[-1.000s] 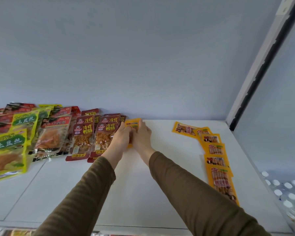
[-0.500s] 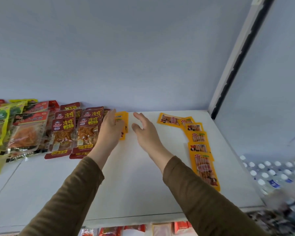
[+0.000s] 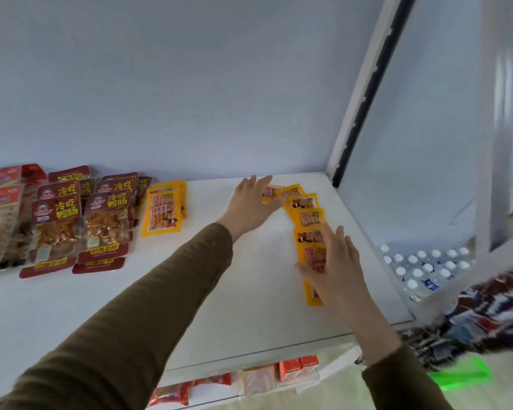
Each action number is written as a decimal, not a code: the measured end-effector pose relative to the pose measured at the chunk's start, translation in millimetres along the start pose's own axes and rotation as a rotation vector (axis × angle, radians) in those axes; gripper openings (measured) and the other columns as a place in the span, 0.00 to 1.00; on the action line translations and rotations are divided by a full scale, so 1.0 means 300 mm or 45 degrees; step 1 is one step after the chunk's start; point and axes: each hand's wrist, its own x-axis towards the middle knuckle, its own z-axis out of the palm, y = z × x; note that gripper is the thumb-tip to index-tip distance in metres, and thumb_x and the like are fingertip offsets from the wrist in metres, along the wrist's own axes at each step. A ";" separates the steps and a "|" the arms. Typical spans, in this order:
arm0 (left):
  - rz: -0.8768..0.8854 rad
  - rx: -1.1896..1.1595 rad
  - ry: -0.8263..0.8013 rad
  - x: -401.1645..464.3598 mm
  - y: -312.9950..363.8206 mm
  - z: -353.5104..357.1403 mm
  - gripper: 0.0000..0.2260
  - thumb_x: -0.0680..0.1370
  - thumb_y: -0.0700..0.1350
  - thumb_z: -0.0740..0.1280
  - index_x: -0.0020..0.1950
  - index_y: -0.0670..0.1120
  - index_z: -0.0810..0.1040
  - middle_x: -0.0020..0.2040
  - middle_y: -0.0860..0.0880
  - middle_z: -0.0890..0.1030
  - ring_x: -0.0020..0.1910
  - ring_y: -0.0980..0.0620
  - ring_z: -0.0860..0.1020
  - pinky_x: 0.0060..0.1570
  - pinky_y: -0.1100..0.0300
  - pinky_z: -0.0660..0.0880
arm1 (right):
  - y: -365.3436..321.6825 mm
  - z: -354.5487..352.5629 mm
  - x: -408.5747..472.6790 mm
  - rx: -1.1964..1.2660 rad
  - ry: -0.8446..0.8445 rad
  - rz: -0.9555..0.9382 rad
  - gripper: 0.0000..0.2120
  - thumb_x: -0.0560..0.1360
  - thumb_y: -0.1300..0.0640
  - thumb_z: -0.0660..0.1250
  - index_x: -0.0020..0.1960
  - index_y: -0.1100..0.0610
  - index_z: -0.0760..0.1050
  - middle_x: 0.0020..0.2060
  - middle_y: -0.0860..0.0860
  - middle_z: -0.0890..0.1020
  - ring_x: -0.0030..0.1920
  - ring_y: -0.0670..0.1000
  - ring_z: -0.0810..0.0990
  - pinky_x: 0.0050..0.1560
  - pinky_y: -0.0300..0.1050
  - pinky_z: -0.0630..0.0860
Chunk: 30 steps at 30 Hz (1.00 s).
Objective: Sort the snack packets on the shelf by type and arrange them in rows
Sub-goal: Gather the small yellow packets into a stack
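A small stack of orange snack packets (image 3: 162, 209) lies flat on the white shelf (image 3: 249, 291), beside rows of dark red packets (image 3: 107, 220). At the right, a curved line of several orange packets (image 3: 307, 216) runs from the back toward the front. My left hand (image 3: 253, 202) reaches across with spread fingers and rests on the rearmost packet of that line. My right hand (image 3: 335, 264) lies flat, fingers apart, over the front packets of the same line. Neither hand grips anything.
More red and orange packets (image 3: 0, 220) crowd the far left. The shelf's back wall (image 3: 190, 99) and white upright post (image 3: 362, 93) bound the space. Water bottles (image 3: 424, 267) stand beyond the right edge. Boxed goods (image 3: 296, 366) sit on the shelf below.
Both hands left the orange stack beside the red packets and swept right; the left now touches the rear of the orange line, the right covers its front. The view shifted right.
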 end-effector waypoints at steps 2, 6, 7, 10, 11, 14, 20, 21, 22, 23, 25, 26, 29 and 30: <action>0.060 0.092 -0.074 0.034 0.026 0.043 0.36 0.81 0.66 0.61 0.84 0.52 0.55 0.85 0.43 0.52 0.83 0.43 0.45 0.80 0.47 0.45 | 0.035 0.013 0.000 -0.038 -0.004 0.063 0.50 0.76 0.38 0.69 0.83 0.50 0.38 0.83 0.54 0.47 0.82 0.57 0.45 0.80 0.58 0.48; 0.119 0.203 -0.197 0.075 0.061 0.106 0.41 0.78 0.70 0.61 0.84 0.54 0.51 0.84 0.42 0.54 0.83 0.41 0.45 0.79 0.42 0.46 | 0.049 0.043 0.027 -0.023 0.083 0.051 0.48 0.76 0.40 0.70 0.83 0.52 0.45 0.79 0.54 0.62 0.79 0.57 0.56 0.77 0.55 0.56; 0.126 0.215 -0.206 0.080 0.067 0.111 0.41 0.77 0.70 0.63 0.84 0.54 0.53 0.83 0.41 0.57 0.82 0.39 0.48 0.79 0.42 0.48 | 0.044 0.053 0.037 -0.026 0.133 0.030 0.46 0.76 0.41 0.71 0.83 0.53 0.48 0.75 0.54 0.67 0.75 0.57 0.61 0.75 0.53 0.60; 0.149 0.160 -0.152 0.088 0.079 0.108 0.39 0.75 0.64 0.71 0.81 0.53 0.60 0.75 0.41 0.66 0.77 0.37 0.57 0.74 0.42 0.57 | 0.024 0.069 0.068 0.001 0.261 0.018 0.44 0.75 0.46 0.73 0.82 0.53 0.52 0.68 0.56 0.71 0.66 0.57 0.68 0.66 0.51 0.67; 0.160 0.088 -0.131 0.086 0.079 0.101 0.38 0.75 0.59 0.73 0.80 0.51 0.61 0.73 0.42 0.67 0.75 0.38 0.60 0.73 0.43 0.60 | 0.017 0.073 0.077 0.043 0.281 0.016 0.44 0.75 0.49 0.73 0.82 0.52 0.51 0.67 0.56 0.71 0.65 0.57 0.69 0.64 0.51 0.69; 0.185 -0.293 -0.065 0.058 0.056 0.078 0.33 0.75 0.44 0.76 0.77 0.49 0.65 0.58 0.46 0.73 0.57 0.46 0.75 0.54 0.57 0.72 | -0.003 0.090 0.101 0.234 0.327 -0.005 0.47 0.76 0.55 0.73 0.83 0.46 0.44 0.65 0.55 0.70 0.62 0.55 0.74 0.54 0.50 0.74; -0.129 -1.045 -0.044 -0.032 0.024 0.038 0.18 0.77 0.32 0.72 0.63 0.46 0.75 0.49 0.47 0.80 0.45 0.52 0.79 0.43 0.64 0.78 | -0.047 0.117 0.113 0.839 0.318 -0.030 0.46 0.77 0.61 0.73 0.83 0.44 0.47 0.69 0.43 0.69 0.68 0.49 0.74 0.62 0.45 0.78; -0.155 -1.138 -0.051 -0.046 0.019 0.027 0.14 0.77 0.30 0.70 0.57 0.47 0.77 0.48 0.46 0.81 0.45 0.51 0.80 0.44 0.65 0.78 | -0.052 0.117 0.114 0.967 0.306 -0.023 0.44 0.77 0.61 0.73 0.82 0.44 0.50 0.68 0.42 0.69 0.68 0.48 0.74 0.60 0.41 0.78; -0.173 -1.189 -0.055 -0.061 0.014 0.016 0.13 0.78 0.30 0.69 0.53 0.48 0.78 0.48 0.46 0.82 0.46 0.50 0.79 0.48 0.63 0.78 | -0.058 0.118 0.115 1.056 0.304 -0.019 0.43 0.77 0.60 0.73 0.82 0.44 0.52 0.68 0.42 0.70 0.66 0.47 0.75 0.58 0.38 0.79; -0.183 -1.214 -0.056 -0.079 0.009 0.004 0.11 0.78 0.30 0.69 0.50 0.47 0.79 0.49 0.44 0.81 0.48 0.49 0.78 0.51 0.60 0.77 | -0.064 0.120 0.116 1.119 0.305 -0.022 0.42 0.77 0.60 0.74 0.81 0.44 0.54 0.69 0.44 0.72 0.65 0.46 0.76 0.56 0.37 0.80; -0.191 -1.266 -0.036 -0.117 0.001 -0.024 0.07 0.80 0.33 0.68 0.47 0.45 0.79 0.49 0.44 0.81 0.48 0.49 0.77 0.53 0.59 0.76 | -0.079 0.131 0.119 1.225 0.291 -0.041 0.39 0.77 0.58 0.74 0.80 0.43 0.57 0.68 0.46 0.75 0.64 0.46 0.78 0.57 0.42 0.82; -0.186 -1.302 -0.019 -0.137 -0.005 -0.037 0.07 0.81 0.35 0.67 0.46 0.45 0.78 0.47 0.45 0.82 0.47 0.51 0.78 0.52 0.60 0.76 | -0.090 0.138 0.120 1.284 0.275 -0.044 0.37 0.77 0.58 0.74 0.79 0.42 0.59 0.68 0.46 0.76 0.63 0.46 0.79 0.56 0.43 0.82; -0.222 -1.460 0.034 -0.201 -0.028 -0.064 0.06 0.82 0.40 0.66 0.45 0.44 0.76 0.42 0.47 0.83 0.40 0.52 0.82 0.44 0.60 0.78 | -0.115 0.153 0.134 1.465 0.256 -0.085 0.35 0.77 0.58 0.74 0.78 0.45 0.61 0.64 0.45 0.79 0.59 0.42 0.82 0.47 0.39 0.82; -0.266 -1.557 0.043 -0.222 -0.034 -0.065 0.05 0.83 0.41 0.66 0.46 0.44 0.76 0.42 0.45 0.84 0.39 0.50 0.83 0.41 0.58 0.79 | -0.122 0.156 0.140 1.488 0.241 -0.102 0.35 0.77 0.58 0.74 0.78 0.46 0.62 0.63 0.44 0.80 0.59 0.43 0.83 0.47 0.40 0.82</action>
